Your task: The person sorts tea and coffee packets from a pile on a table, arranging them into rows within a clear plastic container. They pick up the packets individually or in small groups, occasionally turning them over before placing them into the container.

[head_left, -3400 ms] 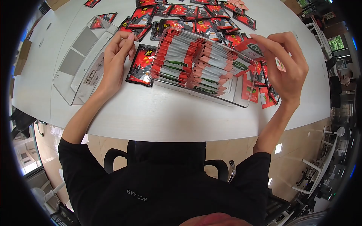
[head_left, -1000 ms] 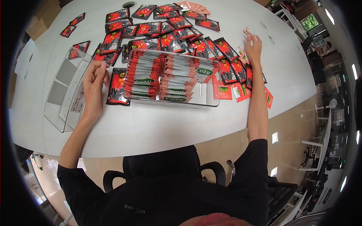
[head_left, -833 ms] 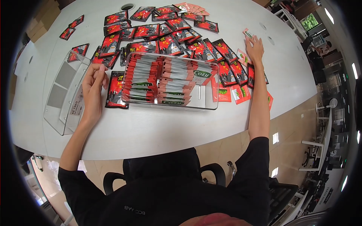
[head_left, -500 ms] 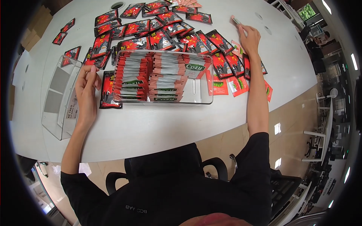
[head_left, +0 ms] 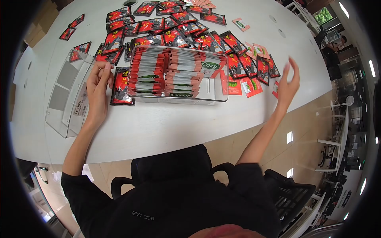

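My right hand (head_left: 289, 84) hangs over the table's right side, thumb and fingers apart, with nothing in it. Partly behind it lies a red sachet (head_left: 275, 90). My left hand (head_left: 97, 87) rests with curled fingers between an unfilled clear plastic bin (head_left: 59, 101) and a black-and-red packet (head_left: 121, 89); I see nothing in its grip. In front of me stands a clear plastic box (head_left: 217, 98) with two rows of upright Cozy tea sachets (head_left: 183, 73) and a bare strip on its right. A single pink-and-white sachet (head_left: 241, 24) lies flat farther back.
Many black-and-red packets (head_left: 174, 37) are heaped behind the box. Pink sachets (head_left: 258, 50) and red sachets (head_left: 251, 87) lie to its right, with more at the back. A chair (head_left: 170, 164) stands at the table's near edge. Another person (head_left: 339, 43) is far off at right.
My right hand has let go of the pink-and-white sachet at the back and drawn nearer and to the right. The left hand stays beside the box. The view has shifted slightly.
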Tool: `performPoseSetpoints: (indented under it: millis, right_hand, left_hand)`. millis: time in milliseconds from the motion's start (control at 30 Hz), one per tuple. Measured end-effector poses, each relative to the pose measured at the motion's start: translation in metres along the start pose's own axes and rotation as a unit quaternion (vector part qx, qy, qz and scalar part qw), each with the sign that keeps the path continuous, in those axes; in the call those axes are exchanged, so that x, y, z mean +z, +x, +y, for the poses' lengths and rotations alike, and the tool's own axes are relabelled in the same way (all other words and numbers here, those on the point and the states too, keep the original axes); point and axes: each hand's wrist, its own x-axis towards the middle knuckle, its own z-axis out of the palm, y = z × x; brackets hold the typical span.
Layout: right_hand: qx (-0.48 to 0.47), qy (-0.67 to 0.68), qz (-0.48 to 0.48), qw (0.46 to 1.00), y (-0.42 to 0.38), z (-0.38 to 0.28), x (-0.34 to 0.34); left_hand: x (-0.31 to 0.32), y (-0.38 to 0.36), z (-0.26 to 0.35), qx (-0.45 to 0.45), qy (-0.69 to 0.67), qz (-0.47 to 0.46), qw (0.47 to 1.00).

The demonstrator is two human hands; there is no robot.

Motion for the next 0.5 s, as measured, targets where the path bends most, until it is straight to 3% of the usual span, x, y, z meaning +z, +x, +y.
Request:
performPoseSetpoints:
  millis: [67, 100, 167, 300, 367, 500]
  right_hand:
    - [0.147, -0.107, -0.090, 0.979, -0.038, 0.033, -0.029]
    - [0.151, -0.109, -0.088, 0.978, -0.059, 0.042, -0.033]
    - [0.014, -0.231, -0.118, 0.966, -0.097, 0.049, -0.040]
    - [0.030, -0.206, -0.141, 0.968, -0.128, -0.012, -0.057]
    - [0.071, -0.128, -0.158, 0.976, -0.141, -0.043, -0.056]
    - [0.078, -0.080, -0.151, 0.982, -0.164, -0.069, -0.049]
  left_hand:
    - [0.001, 0.000, -0.001, 0.002, -0.002, -0.002, 1.000]
    - [0.000, 0.000, -0.002, 0.004, 0.001, -0.005, 1.000]
    - [-0.004, 0.002, -0.006, 0.004, -0.008, -0.002, 1.000]
    - [-0.005, 0.005, -0.009, 0.016, -0.021, 0.004, 1.000]
    - [-0.004, 0.005, -0.008, 0.018, -0.021, -0.003, 1.000]
    - [-0.004, 0.005, -0.006, 0.019, -0.026, 0.003, 0.999]
